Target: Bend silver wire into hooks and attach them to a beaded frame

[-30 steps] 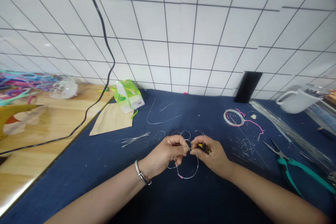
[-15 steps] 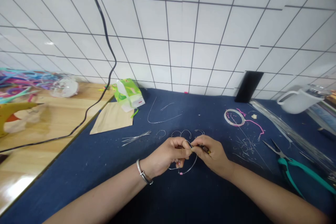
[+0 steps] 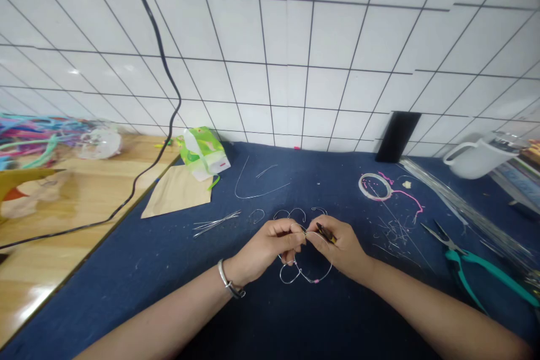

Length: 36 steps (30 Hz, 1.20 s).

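My left hand point(image 3: 280, 242) pinches a piece of bent silver wire point(image 3: 289, 282) between thumb and fingertips. The wire hangs below the hands in rounded loops, with pink wraps on it. My right hand point(image 3: 340, 244) meets the left at the fingertips and grips the same wire. A small black tool with yellow on it point(image 3: 325, 233) sticks out of the right fist; its kind is unclear. Curled wire pieces point(image 3: 290, 215) lie on the dark blue cloth point(image 3: 270, 320) just beyond my hands, and a bundle of straight wires point(image 3: 217, 224) is to their left.
Long-nose pliers with teal handles point(image 3: 459, 256) lie at right, near wire scraps point(image 3: 394, 236) and a white ring point(image 3: 374, 187) with pink thread. Farther back stand a black block point(image 3: 399, 136) and a white mug point(image 3: 481, 156). A black cable point(image 3: 164, 62) crosses at left.
The wire piece has turned in my fingers, so its loops now show more fully below the hands. The pink wrap has shifted right. More of the black tool shows in my right hand.
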{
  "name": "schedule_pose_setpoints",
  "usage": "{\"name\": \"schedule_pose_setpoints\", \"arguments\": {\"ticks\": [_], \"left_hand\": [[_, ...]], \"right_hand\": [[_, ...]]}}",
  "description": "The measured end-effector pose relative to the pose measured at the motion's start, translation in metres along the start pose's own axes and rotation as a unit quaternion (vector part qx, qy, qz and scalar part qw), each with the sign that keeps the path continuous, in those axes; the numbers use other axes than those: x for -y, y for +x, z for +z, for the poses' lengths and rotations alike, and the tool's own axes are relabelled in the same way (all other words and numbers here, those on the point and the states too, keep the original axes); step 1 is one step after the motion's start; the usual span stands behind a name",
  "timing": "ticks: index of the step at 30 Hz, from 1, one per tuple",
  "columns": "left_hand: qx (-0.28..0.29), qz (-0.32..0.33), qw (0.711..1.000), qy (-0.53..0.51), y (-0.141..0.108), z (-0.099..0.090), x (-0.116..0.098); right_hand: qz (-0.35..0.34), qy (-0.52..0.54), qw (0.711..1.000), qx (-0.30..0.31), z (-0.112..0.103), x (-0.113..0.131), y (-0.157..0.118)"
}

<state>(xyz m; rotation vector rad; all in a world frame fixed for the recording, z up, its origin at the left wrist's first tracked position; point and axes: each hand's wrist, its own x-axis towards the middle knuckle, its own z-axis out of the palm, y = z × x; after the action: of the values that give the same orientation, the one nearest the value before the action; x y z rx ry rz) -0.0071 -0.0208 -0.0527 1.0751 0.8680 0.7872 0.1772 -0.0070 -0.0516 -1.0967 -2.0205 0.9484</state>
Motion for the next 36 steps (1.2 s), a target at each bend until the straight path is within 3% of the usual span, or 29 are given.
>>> {"name": "schedule_pose_setpoints", "arguments": {"ticks": [11,16,18,22,26,30,36], "left_hand": [[-0.016,0.032,0.998,0.05,0.0,0.0,-0.001],[-0.028,0.034,0.997,0.056,0.0,-0.002,-0.003],[-0.035,0.034,0.997,0.062,-0.001,-0.002,-0.005],[-0.053,0.047,0.994,0.081,-0.001,-0.002,-0.008],[-0.076,0.08,0.985,0.13,0.0,-0.003,-0.005],[-0.108,0.099,0.973,0.179,0.0,-0.004,0.0],[-0.122,0.098,0.964,0.217,0.0,-0.003,0.002]], "right_hand": [[-0.039,-0.024,0.998,0.041,0.001,-0.009,0.004],[-0.064,-0.122,0.99,0.016,-0.011,-0.013,0.011],[-0.088,-0.213,0.973,0.016,-0.021,-0.011,0.014],[-0.13,-0.411,0.902,0.007,-0.036,0.0,0.015],[-0.135,-0.495,0.858,0.015,-0.036,0.009,0.012],[-0.127,-0.538,0.833,0.007,-0.029,0.01,0.008],[-0.12,-0.56,0.819,-0.024,-0.03,0.011,0.008]]}}
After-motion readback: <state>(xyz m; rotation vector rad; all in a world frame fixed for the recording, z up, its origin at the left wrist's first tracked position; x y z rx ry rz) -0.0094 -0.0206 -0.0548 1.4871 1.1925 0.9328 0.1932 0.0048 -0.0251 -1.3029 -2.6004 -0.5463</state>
